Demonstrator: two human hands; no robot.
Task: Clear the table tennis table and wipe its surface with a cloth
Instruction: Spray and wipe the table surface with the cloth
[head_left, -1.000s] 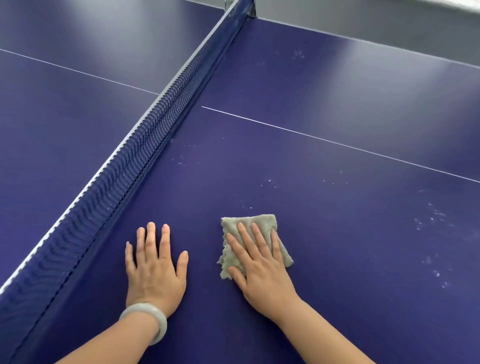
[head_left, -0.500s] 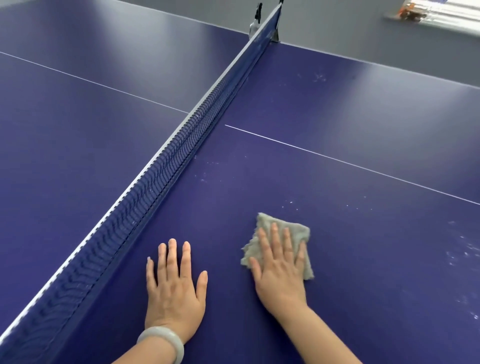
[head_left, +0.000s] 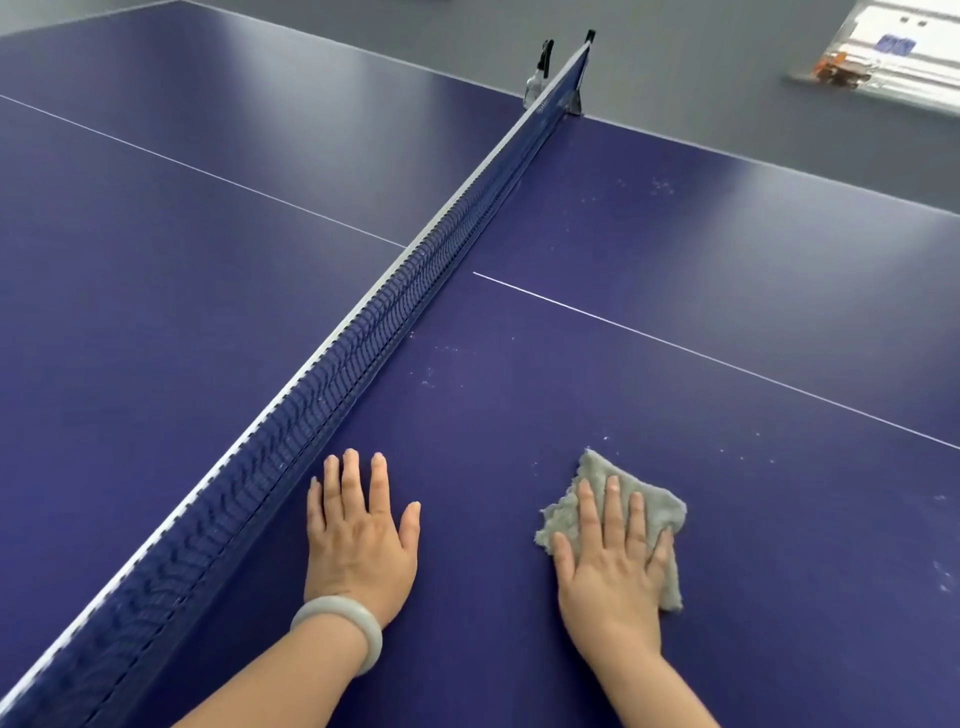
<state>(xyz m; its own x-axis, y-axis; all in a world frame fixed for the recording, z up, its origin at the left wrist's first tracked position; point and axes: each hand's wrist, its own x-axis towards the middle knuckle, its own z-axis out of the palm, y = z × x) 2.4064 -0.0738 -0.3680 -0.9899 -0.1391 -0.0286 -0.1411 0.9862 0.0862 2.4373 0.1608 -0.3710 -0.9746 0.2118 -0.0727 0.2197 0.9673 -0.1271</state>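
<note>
Two hands lay flat on the blue table (head_left: 675, 249), both on the half to the right of the net (head_left: 363, 332). The grey cloth (head_left: 657, 501) sat under the right hand (head_left: 610, 569), well apart from the net and on the near side of the white line (head_left: 701, 356) that crossed that half. It was folded into a rumpled, roughly four-sided pad. One corner pointed away from the person, toward the white line, and its longer side ran from that corner back toward the wrist. The right hand was spread open on top of it, fingers straight and slightly fanned, palm pressing the cloth to the table; the fingertips stopped short of the far corner, and cloth showed on both sides of the hand.

The left hand (head_left: 361, 540) was just as open, fingers straight and close together, thumb out to the side, resting on bare table just beside the foot of the net and holding nothing. A pale bangle (head_left: 343, 631) circled that wrist. Faint white specks (head_left: 436, 374) dotted the table beyond the hands, near the net.
</note>
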